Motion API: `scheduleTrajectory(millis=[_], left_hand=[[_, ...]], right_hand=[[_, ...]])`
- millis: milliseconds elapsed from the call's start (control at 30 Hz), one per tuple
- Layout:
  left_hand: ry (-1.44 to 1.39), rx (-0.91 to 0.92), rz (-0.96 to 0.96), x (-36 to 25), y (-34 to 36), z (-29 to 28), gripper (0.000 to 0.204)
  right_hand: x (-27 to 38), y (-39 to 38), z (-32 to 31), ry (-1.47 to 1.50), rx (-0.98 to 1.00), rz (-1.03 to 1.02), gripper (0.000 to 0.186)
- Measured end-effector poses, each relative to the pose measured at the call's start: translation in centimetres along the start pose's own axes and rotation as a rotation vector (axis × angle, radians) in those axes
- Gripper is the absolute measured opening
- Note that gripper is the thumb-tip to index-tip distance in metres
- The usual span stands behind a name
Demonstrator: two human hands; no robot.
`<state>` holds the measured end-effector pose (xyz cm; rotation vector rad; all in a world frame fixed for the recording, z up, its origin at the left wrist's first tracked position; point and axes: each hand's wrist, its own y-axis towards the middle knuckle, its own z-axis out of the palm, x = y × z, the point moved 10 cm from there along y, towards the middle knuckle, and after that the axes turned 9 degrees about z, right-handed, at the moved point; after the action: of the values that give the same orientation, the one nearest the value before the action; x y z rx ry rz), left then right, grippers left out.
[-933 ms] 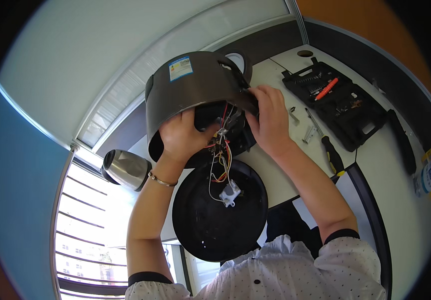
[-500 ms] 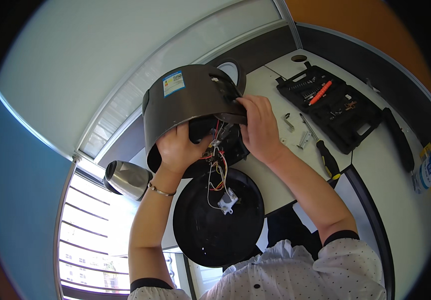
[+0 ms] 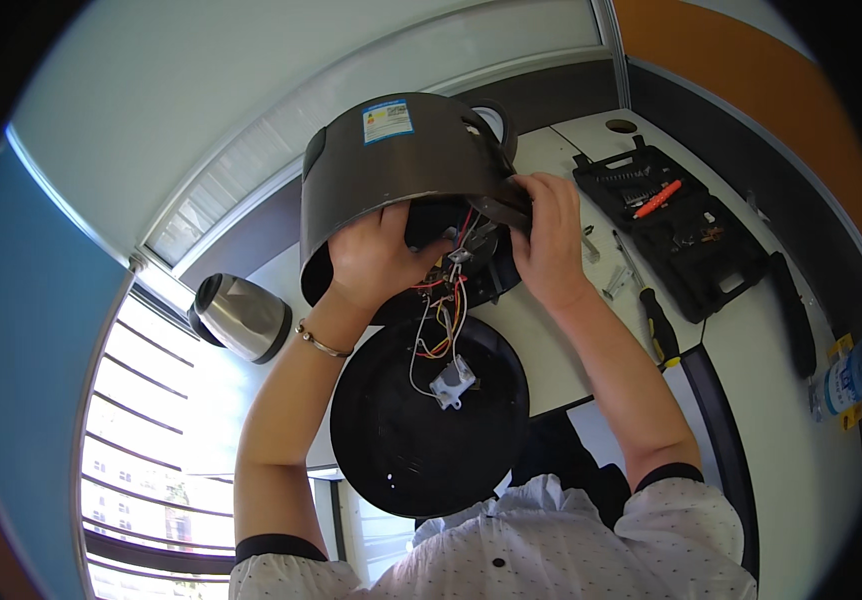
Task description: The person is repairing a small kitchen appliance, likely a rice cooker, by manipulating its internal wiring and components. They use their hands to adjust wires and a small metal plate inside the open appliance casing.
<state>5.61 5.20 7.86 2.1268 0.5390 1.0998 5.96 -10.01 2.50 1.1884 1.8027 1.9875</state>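
Observation:
A dark brown rice cooker housing is tilted, its open underside facing me. My left hand reaches inside this opening, thumb toward the wiring; its fingertips are hidden, and what they grip cannot be made out. At the right side, my right hand is closed around the housing's edge, thumb below and fingers above. Red, yellow and white wires hang from the opening. They lead to a small pale bracket-like part over a round black base cover in front of me.
A steel kettle lies left of the housing. To the right are an open black tool case with a red tool, a screwdriver, small metal parts and a black strip. A plastic bottle lies at far right.
The housing and both hands appear slightly higher and farther right in view. The whole view has shifted too. Both hands keep nearly the same places on the housing.

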Motion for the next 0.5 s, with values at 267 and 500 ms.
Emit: scheduleTrajectory(millis=[267, 500], left_hand=[[0.013, 0.004, 0.003, -0.4, -0.1, -0.2, 0.073], [-0.041, 0.144, -0.028, -0.2, -0.7, 1.0, 0.077]], right_hand=[[0.3, -0.4, 0.3, -0.076, -0.065, -0.029, 0.060], [-0.4, -0.4, 0.5, -0.142, -0.061, -0.043, 0.061]])
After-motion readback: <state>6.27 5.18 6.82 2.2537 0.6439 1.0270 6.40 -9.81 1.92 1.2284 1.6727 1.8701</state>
